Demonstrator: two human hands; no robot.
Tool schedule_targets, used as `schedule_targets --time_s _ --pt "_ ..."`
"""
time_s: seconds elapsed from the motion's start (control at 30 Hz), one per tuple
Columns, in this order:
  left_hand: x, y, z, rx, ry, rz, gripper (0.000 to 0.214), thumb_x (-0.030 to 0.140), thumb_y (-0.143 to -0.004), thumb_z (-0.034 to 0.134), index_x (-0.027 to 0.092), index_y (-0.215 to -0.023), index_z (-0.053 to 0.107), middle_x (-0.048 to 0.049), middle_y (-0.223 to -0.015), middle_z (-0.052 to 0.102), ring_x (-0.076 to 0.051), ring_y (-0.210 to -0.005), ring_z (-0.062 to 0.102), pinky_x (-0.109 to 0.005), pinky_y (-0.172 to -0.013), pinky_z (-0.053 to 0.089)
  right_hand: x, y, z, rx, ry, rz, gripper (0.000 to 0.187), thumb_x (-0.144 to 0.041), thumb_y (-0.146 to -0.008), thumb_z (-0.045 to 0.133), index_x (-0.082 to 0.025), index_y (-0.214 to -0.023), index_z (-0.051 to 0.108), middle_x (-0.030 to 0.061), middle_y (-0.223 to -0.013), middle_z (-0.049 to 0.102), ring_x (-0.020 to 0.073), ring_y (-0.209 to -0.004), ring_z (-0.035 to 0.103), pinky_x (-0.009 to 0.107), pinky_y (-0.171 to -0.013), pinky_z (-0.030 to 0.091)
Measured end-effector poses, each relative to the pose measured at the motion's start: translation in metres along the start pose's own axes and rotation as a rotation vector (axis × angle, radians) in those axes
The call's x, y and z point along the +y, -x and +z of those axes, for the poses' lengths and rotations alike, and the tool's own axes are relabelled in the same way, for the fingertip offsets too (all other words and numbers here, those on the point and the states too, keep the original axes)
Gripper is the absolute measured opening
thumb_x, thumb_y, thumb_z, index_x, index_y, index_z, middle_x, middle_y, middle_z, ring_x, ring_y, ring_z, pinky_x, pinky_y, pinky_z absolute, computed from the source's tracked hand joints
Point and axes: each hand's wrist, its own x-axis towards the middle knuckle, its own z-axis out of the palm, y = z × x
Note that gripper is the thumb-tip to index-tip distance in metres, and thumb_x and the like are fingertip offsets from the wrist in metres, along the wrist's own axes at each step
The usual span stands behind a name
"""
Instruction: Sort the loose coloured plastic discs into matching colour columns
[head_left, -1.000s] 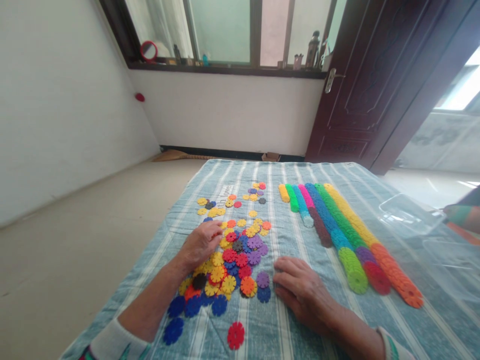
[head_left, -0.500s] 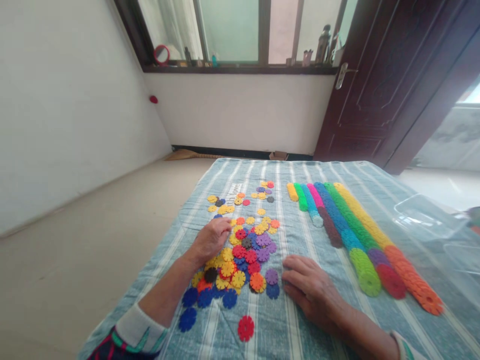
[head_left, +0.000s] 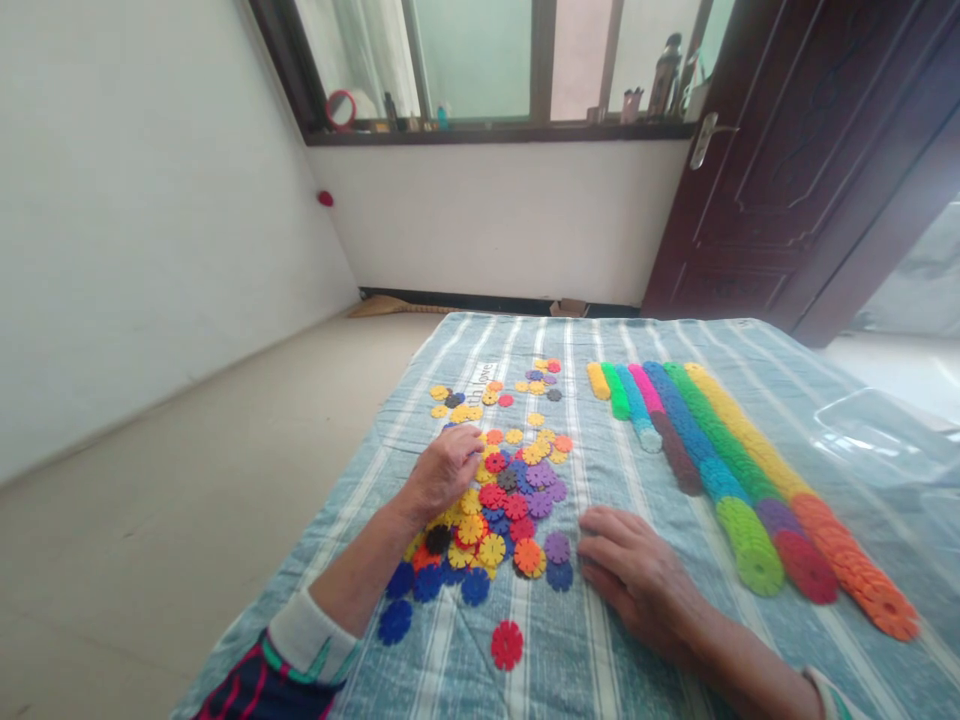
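A loose pile of notched plastic discs [head_left: 516,506] in yellow, red, blue, purple, orange and black lies on the striped cloth. My left hand [head_left: 448,468] is at the pile's left edge, its fingers curled down and pressed together. Its fingertips are partly hidden, and I cannot make out what they hold. To the right of the pile, my right hand [head_left: 630,562] rests on the cloth with fingers loosely stretched and nothing in them. Close to its fingertips are a purple disc [head_left: 557,547] and a blue disc [head_left: 559,575]. A single red disc [head_left: 507,645] lies nearer to me.
Overlapping rows of colour-sorted discs [head_left: 724,455] run along the right side of the striped cloth [head_left: 525,690]. Beyond them stands a clear plastic box [head_left: 874,440]. Small groups of discs [head_left: 457,405] are scattered farther back. A broom [head_left: 386,305] lies on the floor by the wall.
The whole view has shifted slightly, so everything appears a little farther right. Both hands and the discs keep nearly the same places on the cloth.
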Motion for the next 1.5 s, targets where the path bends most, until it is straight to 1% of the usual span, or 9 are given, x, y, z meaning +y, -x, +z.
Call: schedule_targets --time_s 0.17,0.4,0.7,0.87,1.0,1.17,1.27,1.37,1.5 --pt "-0.004 0.0 0.001 0.032 -0.018 -0.03 0.019 0.013 -0.081 0.051 0.018 -0.085 0.069 -0.01 -0.108 0.073 -0.022 -0.108 0.065 -0.039 -0.1 0.051 0.0 0.0 0.0 0.007 -0.005 -0.007 0.016 -0.019 -0.096 0.046 -0.02 -0.092 0.061 0.0097 -0.105 0.066 0.0246 -0.103 0.062 0.04 -0.087 0.051" --pt "-0.018 0.0 -0.007 0.18 -0.096 -0.332 0.026 0.012 -0.076 0.048 0.018 -0.088 0.07 -0.008 -0.105 0.075 -0.022 -0.104 0.067 -0.037 -0.099 0.052 0.0 0.001 0.001 0.019 -0.002 -0.012 0.015 -0.019 -0.096 0.046 -0.02 -0.093 0.061 0.0097 -0.106 0.067 0.0254 -0.104 0.062 0.041 -0.086 0.052" --pt "-0.017 0.0 -0.008 0.156 -0.103 -0.446 0.029 0.012 -0.073 0.047 0.019 -0.086 0.072 -0.0053 -0.1 0.076 -0.021 -0.101 0.068 -0.033 -0.098 0.051 0.002 0.004 0.003 0.015 0.018 -0.009 0.015 -0.02 -0.096 0.048 -0.021 -0.095 0.063 0.0091 -0.107 0.067 0.025 -0.105 0.063 0.041 -0.087 0.053" --pt "-0.018 0.001 -0.008 0.146 -0.132 -0.491 0.032 0.013 -0.072 0.046 0.017 -0.09 0.073 -0.0067 -0.105 0.075 -0.022 -0.104 0.067 -0.032 -0.099 0.05 0.002 0.004 0.003 0.022 0.016 -0.005 0.015 -0.02 -0.095 0.049 -0.022 -0.095 0.064 0.0086 -0.108 0.067 0.0242 -0.106 0.062 0.04 -0.088 0.053" --pt "-0.022 0.003 -0.005 0.148 -0.157 -0.477 0.031 0.015 -0.073 0.047 0.018 -0.09 0.072 -0.0071 -0.105 0.075 -0.022 -0.103 0.066 -0.033 -0.099 0.05 0.001 0.004 0.002 0.019 0.008 -0.008 0.015 -0.02 -0.095 0.048 -0.022 -0.095 0.063 0.0088 -0.108 0.066 0.0243 -0.105 0.062 0.04 -0.087 0.053" --pt "-0.022 0.003 -0.003 0.136 -0.169 -0.378 0.02 0.019 -0.073 0.05 0.019 -0.079 0.07 -0.008 -0.096 0.075 -0.024 -0.099 0.067 -0.037 -0.095 0.052 0.001 0.004 0.003 0.023 -0.003 -0.002 0.017 -0.02 -0.096 0.046 -0.022 -0.094 0.063 0.0092 -0.107 0.066 0.0248 -0.105 0.062 0.041 -0.087 0.053" --pt "-0.02 0.002 -0.002 0.132 -0.154 -0.323 0.015 0.026 -0.075 0.055 0.021 -0.076 0.069 -0.0076 -0.096 0.074 -0.024 -0.1 0.066 -0.039 -0.096 0.052 0.0 0.003 0.003 0.019 -0.008 0.001 0.017 -0.019 -0.096 0.046 -0.021 -0.092 0.063 0.0091 -0.106 0.066 0.0246 -0.104 0.062 0.041 -0.088 0.052" --pt "-0.02 0.001 -0.001 0.119 -0.139 -0.302 0.016 0.033 -0.077 0.058 0.021 -0.075 0.069 -0.0086 -0.1 0.074 -0.026 -0.103 0.065 -0.04 -0.097 0.051 -0.001 -0.001 0.0 -0.004 -0.02 0.009 0.016 -0.018 -0.096 0.046 -0.02 -0.091 0.062 0.0094 -0.105 0.066 0.0245 -0.103 0.061 0.041 -0.087 0.052" --pt "-0.02 -0.001 -0.002 0.062 -0.134 -0.301 0.019 0.035 -0.077 0.058 0.021 -0.074 0.069 -0.0098 -0.102 0.073 -0.026 -0.104 0.065 -0.041 -0.098 0.05 -0.004 -0.005 -0.004 -0.023 -0.038 0.031 0.015 -0.017 -0.096 0.047 -0.019 -0.09 0.062 0.0087 -0.101 0.065 0.0236 -0.1 0.06 0.04 -0.086 0.051"
